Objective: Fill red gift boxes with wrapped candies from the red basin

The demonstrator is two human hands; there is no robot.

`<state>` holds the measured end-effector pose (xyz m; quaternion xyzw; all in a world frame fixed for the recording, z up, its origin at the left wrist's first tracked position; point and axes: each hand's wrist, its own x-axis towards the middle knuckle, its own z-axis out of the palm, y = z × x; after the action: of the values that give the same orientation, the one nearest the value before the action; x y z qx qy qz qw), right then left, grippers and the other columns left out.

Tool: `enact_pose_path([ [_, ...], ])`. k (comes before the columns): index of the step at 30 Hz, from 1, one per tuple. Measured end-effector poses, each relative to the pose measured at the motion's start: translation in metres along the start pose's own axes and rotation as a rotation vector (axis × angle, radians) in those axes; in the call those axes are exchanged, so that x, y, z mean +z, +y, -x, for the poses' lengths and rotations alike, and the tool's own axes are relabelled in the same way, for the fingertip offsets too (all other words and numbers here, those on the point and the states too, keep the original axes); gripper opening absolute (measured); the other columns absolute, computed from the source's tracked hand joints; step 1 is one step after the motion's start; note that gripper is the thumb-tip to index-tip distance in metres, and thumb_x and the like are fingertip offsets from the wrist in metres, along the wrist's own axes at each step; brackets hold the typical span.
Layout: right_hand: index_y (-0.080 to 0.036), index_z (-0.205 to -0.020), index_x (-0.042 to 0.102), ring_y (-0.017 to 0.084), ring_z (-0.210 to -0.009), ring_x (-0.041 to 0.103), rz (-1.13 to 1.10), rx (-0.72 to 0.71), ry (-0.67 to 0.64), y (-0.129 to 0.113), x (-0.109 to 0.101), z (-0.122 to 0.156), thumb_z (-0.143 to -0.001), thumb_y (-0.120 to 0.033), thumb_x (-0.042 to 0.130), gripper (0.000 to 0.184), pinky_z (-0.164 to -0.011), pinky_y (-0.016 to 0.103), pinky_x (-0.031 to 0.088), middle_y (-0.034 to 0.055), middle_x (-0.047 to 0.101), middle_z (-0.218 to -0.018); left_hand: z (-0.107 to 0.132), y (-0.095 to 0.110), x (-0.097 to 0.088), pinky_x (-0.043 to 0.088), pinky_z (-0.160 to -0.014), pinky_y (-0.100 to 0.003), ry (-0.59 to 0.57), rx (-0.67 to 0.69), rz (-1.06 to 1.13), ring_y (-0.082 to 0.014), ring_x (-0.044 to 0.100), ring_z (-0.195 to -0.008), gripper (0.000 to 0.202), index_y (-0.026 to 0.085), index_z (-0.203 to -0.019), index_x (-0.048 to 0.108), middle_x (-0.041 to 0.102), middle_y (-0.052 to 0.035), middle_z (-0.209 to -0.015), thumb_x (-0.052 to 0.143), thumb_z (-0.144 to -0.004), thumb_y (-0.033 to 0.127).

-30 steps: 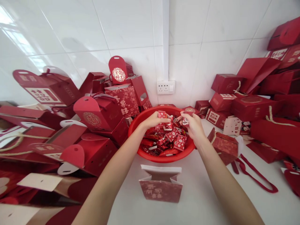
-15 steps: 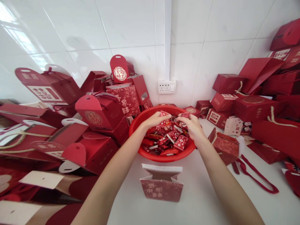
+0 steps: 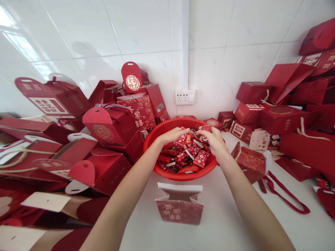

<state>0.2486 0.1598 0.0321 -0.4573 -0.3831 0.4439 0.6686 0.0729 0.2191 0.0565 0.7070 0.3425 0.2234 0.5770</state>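
A red plastic basin [image 3: 154, 139] stands on the white table against the tiled wall, filled with several small red wrapped candies [image 3: 195, 157]. Both my hands reach into it. My left hand [image 3: 171, 135] is curled around red candy packets at the basin's far left. My right hand [image 3: 213, 139] is pinched on small red candy packets beside it, fingertips almost touching the left hand. In front of the basin, nearer to me, an open red paper gift box [image 3: 179, 204] stands upright with its top flaps spread.
Piles of red gift boxes and bags [image 3: 104, 125] crowd the left side. More red boxes [image 3: 277, 115] stack at the right, one tilted box [image 3: 251, 162] close to my right wrist. A red ribbon handle [image 3: 285, 200] lies on the table. A wall socket [image 3: 185, 97] sits behind the basin.
My hands have sunk slightly lower into the basin and closer together, fingers still gathering candy packets. The box in front has not moved.
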Motion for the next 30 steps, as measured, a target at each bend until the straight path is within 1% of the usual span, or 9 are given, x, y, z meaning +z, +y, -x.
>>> enact_pose_path([
  [3, -0.020, -0.069, 0.069, 0.009, -0.047, 0.053, 0.009, 0.003, -0.002, -0.001, 0.001, 0.001, -0.056, -0.020, 0.080, 0.017, -0.048, 0.023, 0.042, -0.0061, 0.064, -0.059, 0.000, 0.000, -0.003, 0.054, -0.094, -0.035, 0.025, 0.092, -0.075, -0.0257, 0.073, -0.092, 0.038, 0.014, -0.091, 0.082, 0.080, -0.0075, -0.089, 0.072, -0.083, 0.050],
  [5, -0.020, -0.070, 0.069, 0.009, -0.047, 0.053, 0.015, 0.003, -0.003, -0.001, 0.001, 0.001, -0.055, -0.020, 0.080, 0.018, -0.048, 0.023, 0.043, -0.0058, 0.065, -0.060, -0.001, -0.002, -0.005, 0.053, -0.099, -0.036, 0.030, 0.117, -0.087, -0.0264, 0.073, -0.099, 0.038, 0.014, -0.097, 0.082, 0.080, -0.0088, -0.099, 0.076, -0.080, 0.048],
  [9, -0.020, -0.071, 0.069, 0.010, -0.049, 0.054, 0.026, 0.004, -0.008, 0.000, 0.000, 0.000, -0.056, -0.020, 0.078, 0.017, -0.050, 0.024, 0.043, -0.0046, 0.066, -0.061, -0.003, -0.006, -0.010, 0.053, -0.099, -0.033, 0.123, 0.044, -0.300, -0.0243, 0.072, -0.107, 0.039, 0.015, -0.118, 0.076, 0.078, -0.0108, -0.116, 0.075, -0.081, 0.028],
  [12, -0.021, -0.070, 0.068, 0.010, -0.049, 0.054, 0.037, 0.001, -0.009, 0.000, 0.000, 0.000, -0.057, -0.019, 0.077, 0.016, -0.050, 0.024, 0.043, -0.0046, 0.066, -0.061, -0.004, -0.011, -0.019, 0.051, -0.102, -0.030, 0.259, -0.049, -0.465, -0.0242, 0.069, -0.115, 0.037, 0.015, -0.119, 0.075, 0.074, -0.0106, -0.125, 0.071, -0.082, 0.017],
  [17, -0.022, -0.069, 0.066, 0.011, -0.049, 0.052, 0.062, -0.006, -0.003, 0.001, 0.000, -0.001, -0.057, -0.020, 0.076, 0.016, -0.050, 0.026, 0.042, -0.0061, 0.063, -0.058, -0.002, -0.022, -0.037, 0.053, -0.100, -0.038, 0.380, -0.334, -0.677, -0.0270, 0.069, -0.109, 0.014, 0.012, -0.100, 0.075, 0.076, -0.0111, -0.107, 0.069, -0.088, 0.015],
  [20, -0.022, -0.071, 0.066, 0.013, -0.051, 0.053, 0.080, -0.006, -0.011, 0.001, 0.000, 0.000, -0.057, -0.021, 0.076, 0.017, -0.052, 0.027, 0.042, -0.0057, 0.062, -0.057, 0.002, -0.024, -0.041, 0.058, -0.089, -0.041, 0.341, -0.530, -0.766, -0.0228, 0.069, -0.100, 0.021, 0.012, -0.106, 0.070, 0.072, -0.0078, -0.108, 0.067, -0.095, 0.030],
  [22, -0.022, -0.072, 0.067, 0.013, -0.052, 0.054, 0.088, -0.004, -0.016, 0.001, -0.001, 0.000, -0.058, -0.021, 0.076, 0.017, -0.052, 0.027, 0.043, -0.0054, 0.062, -0.057, 0.004, -0.022, -0.040, 0.060, -0.084, -0.039, 0.296, -0.627, -0.792, -0.0203, 0.069, -0.095, 0.026, 0.012, -0.110, 0.067, 0.070, -0.0068, -0.108, 0.065, -0.097, 0.035],
  [25, -0.023, -0.073, 0.066, 0.014, -0.053, 0.054, 0.093, 0.001, -0.021, 0.001, -0.001, 0.000, -0.059, -0.021, 0.075, 0.017, -0.053, 0.027, 0.043, -0.0051, 0.062, -0.058, 0.005, -0.017, -0.036, 0.058, -0.071, -0.032, 0.249, -0.693, -0.792, -0.0207, 0.070, -0.080, 0.026, 0.009, -0.094, 0.070, 0.073, -0.0076, -0.089, 0.075, -0.088, 0.034],
  [30, -0.022, -0.073, 0.067, 0.014, -0.052, 0.054, 0.101, 0.003, -0.019, 0.002, -0.001, -0.001, -0.059, -0.021, 0.075, 0.016, -0.053, 0.028, 0.042, -0.0046, 0.063, -0.057, 0.006, -0.016, -0.034, 0.049, -0.056, -0.026, 0.195, -0.624, -0.717, -0.0191, 0.065, -0.059, 0.030, 0.013, -0.068, 0.070, 0.071, -0.0043, -0.066, 0.091, -0.059, 0.032],
])
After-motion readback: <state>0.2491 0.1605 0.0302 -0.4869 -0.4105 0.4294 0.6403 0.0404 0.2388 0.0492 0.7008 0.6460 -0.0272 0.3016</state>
